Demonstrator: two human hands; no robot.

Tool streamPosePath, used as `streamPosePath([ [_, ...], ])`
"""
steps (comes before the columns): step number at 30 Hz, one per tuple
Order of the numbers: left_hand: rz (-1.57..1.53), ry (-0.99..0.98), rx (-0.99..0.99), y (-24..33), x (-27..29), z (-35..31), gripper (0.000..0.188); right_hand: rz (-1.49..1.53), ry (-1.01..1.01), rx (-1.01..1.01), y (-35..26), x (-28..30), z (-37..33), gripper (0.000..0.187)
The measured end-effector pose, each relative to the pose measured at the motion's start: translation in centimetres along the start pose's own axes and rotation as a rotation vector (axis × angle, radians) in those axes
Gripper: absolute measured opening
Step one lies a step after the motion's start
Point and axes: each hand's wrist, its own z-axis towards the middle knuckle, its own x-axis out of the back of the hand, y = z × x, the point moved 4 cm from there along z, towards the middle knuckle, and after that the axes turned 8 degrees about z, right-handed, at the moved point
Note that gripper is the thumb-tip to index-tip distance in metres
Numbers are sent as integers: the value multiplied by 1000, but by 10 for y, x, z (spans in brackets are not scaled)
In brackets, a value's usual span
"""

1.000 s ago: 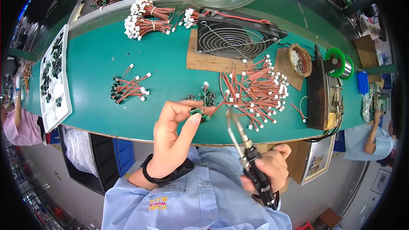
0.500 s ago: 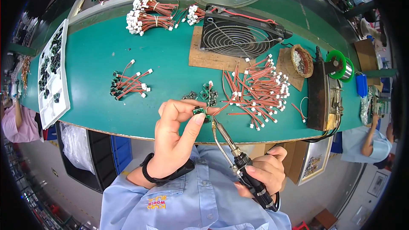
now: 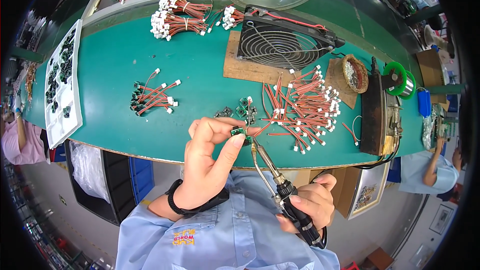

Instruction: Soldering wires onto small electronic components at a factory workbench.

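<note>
Between thumb and fingers, my left hand (image 3: pixel 212 152) pinches a small green circuit board (image 3: pixel 237 131) above the front edge of the table. A red-and-black wire lead with a white plug (image 3: pixel 249 100) runs up from beside the board. My right hand (image 3: pixel 312 202) grips a soldering iron (image 3: pixel 292 205) by its black handle. A thin metal tube runs along the iron, and its tip is at the board's right side; whether they touch is too small to tell. Just beyond my left fingers lie several loose boards (image 3: pixel 242 111). Close by on the right spreads a pile of wire leads (image 3: pixel 305 107).
A black fan (image 3: pixel 280 45) stands at the back on a wooden board (image 3: pixel 232 60). To the right are a round tin (image 3: pixel 354 73), a dark metal machine (image 3: pixel 375 112) and a green solder spool (image 3: pixel 400 80). Wired boards (image 3: pixel 152 99) and a white tray (image 3: pixel 75 105) lie left.
The view has shifted slightly. My left hand with the circuit board and the soldering iron's tip stay together, with little visible movement. Both grips are the same.
</note>
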Motion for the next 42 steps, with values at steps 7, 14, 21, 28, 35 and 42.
streamPosePath([
  [7, -69, 144, 96, 1, -2, -2, 11, 7, 3, 16, 1, 0, 0, 42],
  [14, -14, 50, 18, 0, 0, -1, 8, 37, 38, -22, 1, 0, -1, 43],
  [21, -12, 15, -15, 1, -1, -2, 7, 49, 41, -12, 2, -2, -4, 45],
  [28, 12, 19, -26, 5, -1, -2, 7, 70, 0, -31, 0, 0, -4, 45],
  [35, -112, 147, 81, 10, -2, -3, 7, 83, 10, -44, -1, 0, -7, 44],
  [42, -97, 124, 53, 11, -2, -3, 6, 73, 27, -36, 0, 1, -12, 43],
])
